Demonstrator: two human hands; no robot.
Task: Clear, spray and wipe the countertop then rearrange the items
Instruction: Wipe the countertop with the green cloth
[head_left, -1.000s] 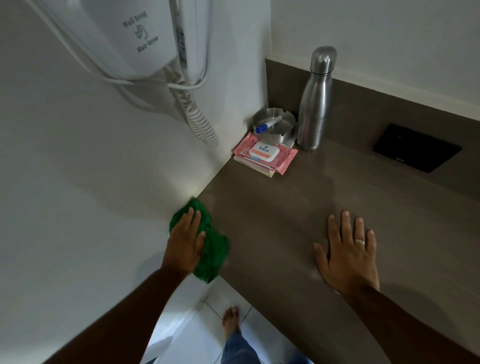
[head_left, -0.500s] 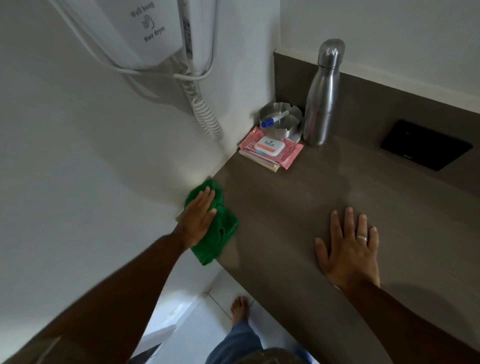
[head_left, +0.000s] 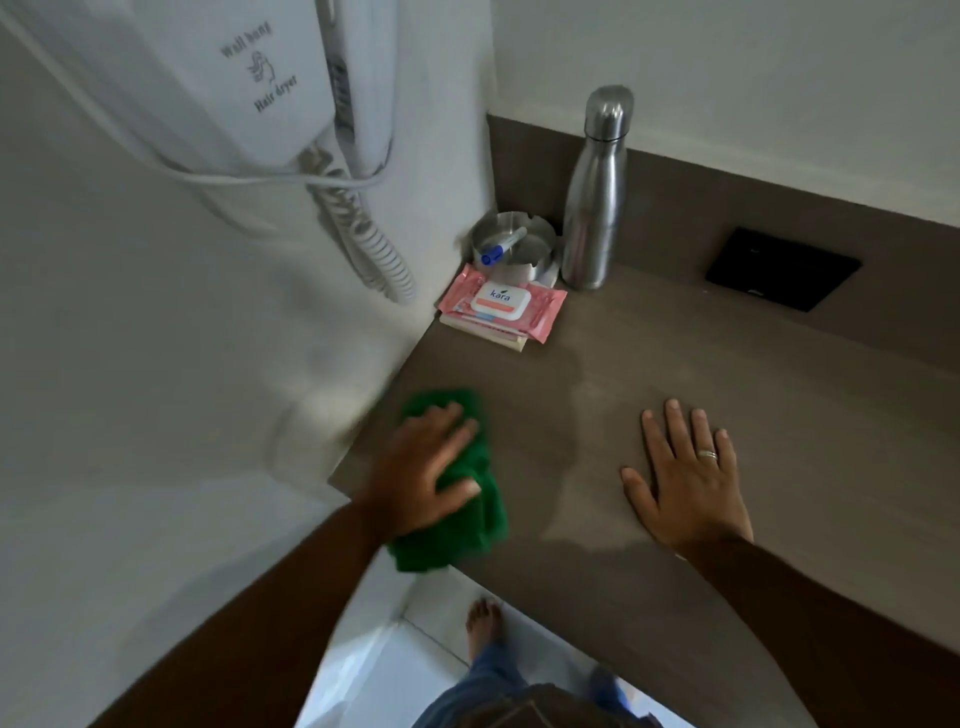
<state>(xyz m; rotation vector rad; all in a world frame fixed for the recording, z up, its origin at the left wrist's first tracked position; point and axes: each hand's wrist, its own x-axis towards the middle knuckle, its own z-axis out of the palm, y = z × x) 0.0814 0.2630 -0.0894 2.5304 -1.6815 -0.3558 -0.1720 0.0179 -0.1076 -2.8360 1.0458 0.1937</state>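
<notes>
My left hand (head_left: 423, 470) presses a green cloth (head_left: 470, 512) flat onto the brown countertop (head_left: 597, 405) near its left front corner. My right hand (head_left: 685, 478) lies flat on the counter to the right, fingers spread, holding nothing, with a ring on one finger. A damp patch shows on the surface between the two hands. In the back left corner stand a steel bottle (head_left: 595, 192), a metal ashtray (head_left: 511, 247) with a blue-capped pen (head_left: 501, 247) in it, and a pink wipes pack (head_left: 501, 309) lying on a thin booklet.
A white wall-hung hair dryer (head_left: 291, 88) with a coiled cord (head_left: 374, 244) hangs on the left wall above the counter. A black panel (head_left: 782, 267) is set in the backsplash. White floor tiles and my bare foot (head_left: 483, 626) show below the front edge.
My left hand has slid the green cloth from the left edge by the wall to the right, further onto the countertop. My right hand has stayed flat in place.
</notes>
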